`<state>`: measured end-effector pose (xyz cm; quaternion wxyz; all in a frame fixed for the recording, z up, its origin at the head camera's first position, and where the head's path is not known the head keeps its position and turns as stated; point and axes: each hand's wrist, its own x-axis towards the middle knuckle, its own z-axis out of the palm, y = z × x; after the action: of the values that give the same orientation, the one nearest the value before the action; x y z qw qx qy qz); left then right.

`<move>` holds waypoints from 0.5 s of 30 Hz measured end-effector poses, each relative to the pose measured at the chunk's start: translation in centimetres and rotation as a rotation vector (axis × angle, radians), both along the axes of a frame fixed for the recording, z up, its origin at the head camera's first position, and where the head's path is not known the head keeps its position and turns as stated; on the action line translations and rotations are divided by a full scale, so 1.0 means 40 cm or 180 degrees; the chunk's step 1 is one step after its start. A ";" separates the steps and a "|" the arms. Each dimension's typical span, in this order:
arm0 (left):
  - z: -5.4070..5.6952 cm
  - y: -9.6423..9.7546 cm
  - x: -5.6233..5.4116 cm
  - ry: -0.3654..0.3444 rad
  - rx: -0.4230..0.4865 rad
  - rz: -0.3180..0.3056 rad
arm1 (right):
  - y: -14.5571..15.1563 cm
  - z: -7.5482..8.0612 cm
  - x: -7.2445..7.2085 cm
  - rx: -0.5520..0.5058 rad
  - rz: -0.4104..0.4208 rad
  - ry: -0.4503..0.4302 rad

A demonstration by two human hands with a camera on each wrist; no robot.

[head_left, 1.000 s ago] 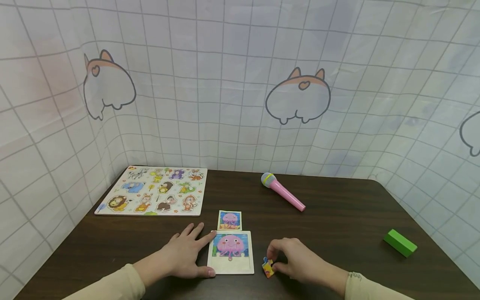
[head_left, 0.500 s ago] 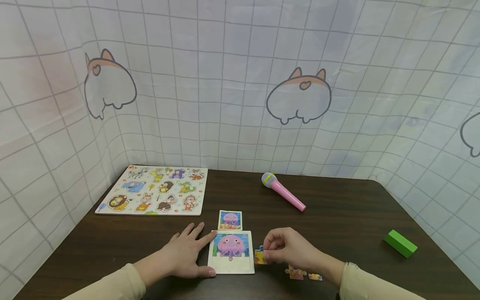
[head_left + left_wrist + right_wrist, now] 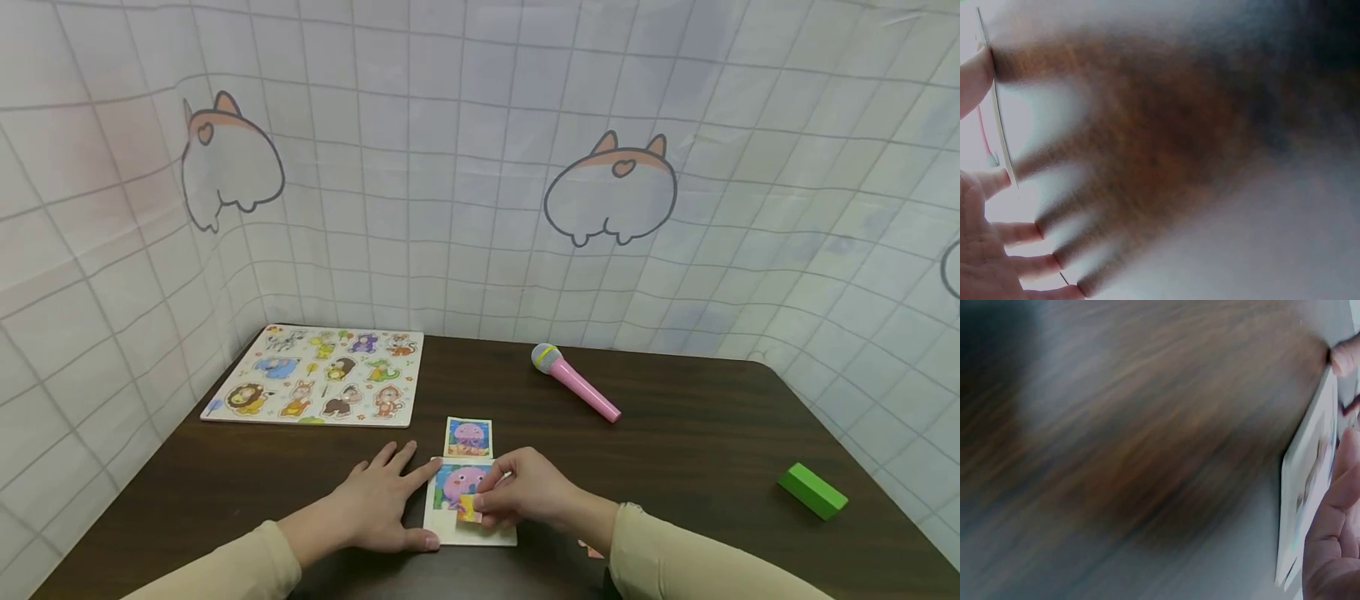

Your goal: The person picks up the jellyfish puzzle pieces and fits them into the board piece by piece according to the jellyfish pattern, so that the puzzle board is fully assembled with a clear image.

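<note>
In the head view my left hand (image 3: pixel 378 507) lies with spread fingers on the table, its index finger and thumb touching the left edge of the jigsaw frame (image 3: pixel 442 527). That frame has a pink jellyfish picture in its upper part and a bare pale strip below. Over it, my right hand (image 3: pixel 532 492) pinches a yellow jigsaw piece (image 3: pixel 468 508) between thumb and fingers. Whether the piece touches the frame, I cannot tell. The right hand covers the frame's right side. In the right wrist view the frame (image 3: pixel 1297 469) appears edge-on beside the fingers.
A small jellyfish card (image 3: pixel 468 437) adjoins the frame's far edge. Loose jigsaw pieces (image 3: pixel 590 550) lie partly hidden by the right sleeve. Farther off are an animal puzzle board (image 3: pixel 315 379), a pink toy microphone (image 3: pixel 577 383) and, at the right, a green block (image 3: pixel 812 492).
My right hand has carried the yellow jigsaw piece left, from the table beside the frame to above its lower part. The left hand keeps its place at the frame; the head view shifted slightly.
</note>
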<state>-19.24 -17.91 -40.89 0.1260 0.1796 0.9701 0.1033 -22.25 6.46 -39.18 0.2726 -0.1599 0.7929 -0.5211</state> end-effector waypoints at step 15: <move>-0.002 -0.001 -0.001 0.0052 0.0029 -0.0018 | -0.092 -0.010 0.013 0.0458 0.0036 0.0160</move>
<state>-19.26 -17.95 -40.95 0.1176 0.1838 0.9701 0.1058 -21.72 2.79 -39.60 0.2663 -0.1574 0.8340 -0.4570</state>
